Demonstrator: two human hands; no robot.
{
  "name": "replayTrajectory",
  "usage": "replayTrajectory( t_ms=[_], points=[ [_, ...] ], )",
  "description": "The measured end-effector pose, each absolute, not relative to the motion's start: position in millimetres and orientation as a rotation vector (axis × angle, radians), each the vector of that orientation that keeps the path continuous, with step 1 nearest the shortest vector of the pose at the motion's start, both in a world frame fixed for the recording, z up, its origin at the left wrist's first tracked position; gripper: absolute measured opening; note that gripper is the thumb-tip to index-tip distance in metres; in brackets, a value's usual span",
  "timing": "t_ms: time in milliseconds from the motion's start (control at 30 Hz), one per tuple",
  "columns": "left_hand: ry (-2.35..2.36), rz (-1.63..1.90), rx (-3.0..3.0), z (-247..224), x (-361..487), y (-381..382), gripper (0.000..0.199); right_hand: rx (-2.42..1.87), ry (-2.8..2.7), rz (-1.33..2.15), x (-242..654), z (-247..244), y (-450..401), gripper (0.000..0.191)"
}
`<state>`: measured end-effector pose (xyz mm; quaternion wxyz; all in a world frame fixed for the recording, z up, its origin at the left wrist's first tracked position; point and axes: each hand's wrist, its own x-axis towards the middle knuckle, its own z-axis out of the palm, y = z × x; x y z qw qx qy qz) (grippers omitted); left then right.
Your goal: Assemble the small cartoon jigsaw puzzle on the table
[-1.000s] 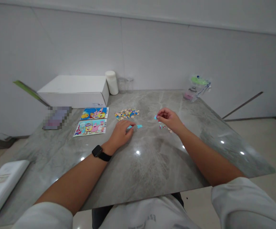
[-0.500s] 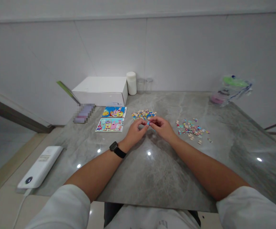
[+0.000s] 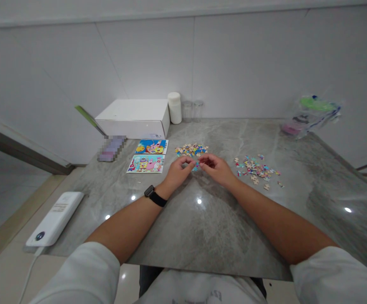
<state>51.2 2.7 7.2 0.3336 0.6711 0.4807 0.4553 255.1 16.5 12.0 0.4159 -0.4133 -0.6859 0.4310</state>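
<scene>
My left hand (image 3: 181, 169) and my right hand (image 3: 216, 169) face each other just above the table, fingertips a small gap apart. A small blue jigsaw piece (image 3: 195, 167) shows between them, at the thumb tip of my left hand, whose thumb and forefinger are pinched together. My right hand is curled closed too, thumb against fingers; what it pinches, if anything, is too small to make out. Just behind the hands lies a heap of jigsaw pieces (image 3: 192, 149). A second heap of jigsaw pieces (image 3: 256, 167) spreads to the right of my right hand.
Two cartoon picture cards (image 3: 145, 164) lie left of the hands, before a white box (image 3: 132, 119). Beside the box stand a white bottle (image 3: 175, 109) and two clear glasses (image 3: 197, 112). A clear plastic bag (image 3: 308, 118) sits back right; a white power bank (image 3: 55, 218) lies front left.
My fingertips have drawn slightly apart, and the blue jigsaw piece shows a little lower between them. The view has shifted slightly; the heaps and cards have stayed put.
</scene>
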Motion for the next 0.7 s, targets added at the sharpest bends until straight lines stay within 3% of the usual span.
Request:
replayTrajectory(
  t_ms=[200, 700],
  points=[
    [1.294, 1.147, 1.851, 12.2, 52.1, -0.8, 0.028, -1.039, -1.727, 1.206, 267.3, 27.4, 26.2, 0.034],
    [1.129, 0.966, 2.447, 16.8, 56.0, -11.4, 0.019, -1.254, -1.644, 1.121, 327.5, 58.5, 54.4, 0.034]
  ],
)
